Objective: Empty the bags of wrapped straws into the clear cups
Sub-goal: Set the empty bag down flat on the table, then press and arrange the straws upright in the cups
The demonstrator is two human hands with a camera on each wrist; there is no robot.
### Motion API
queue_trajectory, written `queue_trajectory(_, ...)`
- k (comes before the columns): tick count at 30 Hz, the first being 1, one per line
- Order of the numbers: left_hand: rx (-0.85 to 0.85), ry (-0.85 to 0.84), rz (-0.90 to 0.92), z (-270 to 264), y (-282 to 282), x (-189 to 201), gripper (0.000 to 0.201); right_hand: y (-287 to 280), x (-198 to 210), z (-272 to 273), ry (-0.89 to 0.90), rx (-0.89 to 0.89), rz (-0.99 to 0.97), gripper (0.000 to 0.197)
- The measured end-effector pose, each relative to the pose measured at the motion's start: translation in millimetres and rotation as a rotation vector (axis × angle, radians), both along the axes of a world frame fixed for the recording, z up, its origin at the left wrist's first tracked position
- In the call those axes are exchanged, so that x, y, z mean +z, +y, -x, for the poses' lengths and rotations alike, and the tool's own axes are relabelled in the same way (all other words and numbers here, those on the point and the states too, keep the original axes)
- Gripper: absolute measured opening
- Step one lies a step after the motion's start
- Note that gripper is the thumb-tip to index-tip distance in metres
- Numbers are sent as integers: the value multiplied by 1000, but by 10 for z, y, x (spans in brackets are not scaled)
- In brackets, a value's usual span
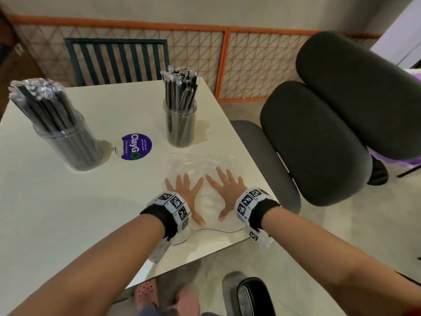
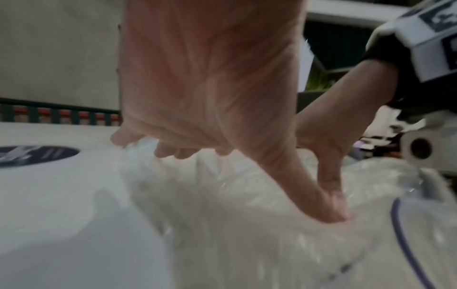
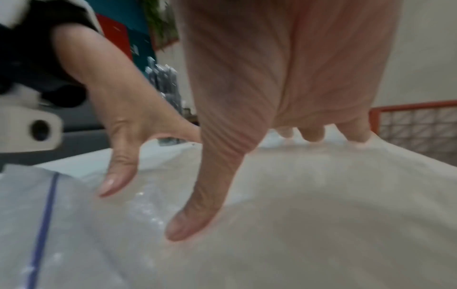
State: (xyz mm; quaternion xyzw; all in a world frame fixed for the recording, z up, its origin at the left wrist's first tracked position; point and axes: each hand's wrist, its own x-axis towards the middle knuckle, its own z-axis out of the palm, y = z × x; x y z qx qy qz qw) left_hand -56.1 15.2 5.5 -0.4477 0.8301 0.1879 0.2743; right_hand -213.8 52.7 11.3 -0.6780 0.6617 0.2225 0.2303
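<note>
Flattened clear plastic bag (image 1: 200, 165) at 6 o'clock: thin, glossy, wrinkled film. Pale square tabletop (image 1: 57, 213): smooth, faintly sheened, possibly laminate. Two clear plastic cups, at 9 o'clock (image 1: 68, 144) and 12 o'clock (image 1: 180, 126): glossy, transparent. Black straws (image 1: 180, 87): shiny crinkled film wrappers.

Table (image 1: 68, 213): square, cream top, a round purple sticker (image 1: 136, 146) near its middle. Beyond its far edge, a dark slatted chair back (image 1: 116, 60). Behind that, an orange-framed lattice fence (image 1: 227, 62) runs along a plain pale wall (image 1: 205, 10). To the right, a dark grey padded chair (image 1: 337, 124) (two cushioned pads). Floor (image 1: 319, 247): pale, glossy tile. Lighting is even.
</note>
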Motion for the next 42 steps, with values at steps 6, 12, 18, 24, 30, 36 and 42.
queue_trajectory(6, 4, 6, 5, -162, 36, -353, 135, 63, -346, 71, 27, 6, -71, 135)
queue_trajectory(12, -46, 37, -24, -174, -63, -170, 130, 24, -4, 80, -62, -51, -103, 117)
queue_trajectory(18, 48, 218, 20, -255, -88, 128, 107, -122, 546, 56, -196, -125, -32, 102)
queue_trajectory(24, 312, 636, 150, -326, -738, 914, 94, -867, 1322, -12, -293, -178, 247, 91)
queue_trajectory(30, 463, 649, 170, -466, -1554, 1325, 99, -1688, 1242, -116, -518, -410, 501, 126)
queue_trajectory(36, 545, 810, -9, -348, -2064, 1198, 110, -2107, 824, -203, -689, -618, 528, 142)
queue_trajectory(42, 444, 1176, -119, -142, -2334, 1091, 85, -2302, 682, -308, -838, -664, 658, 120)
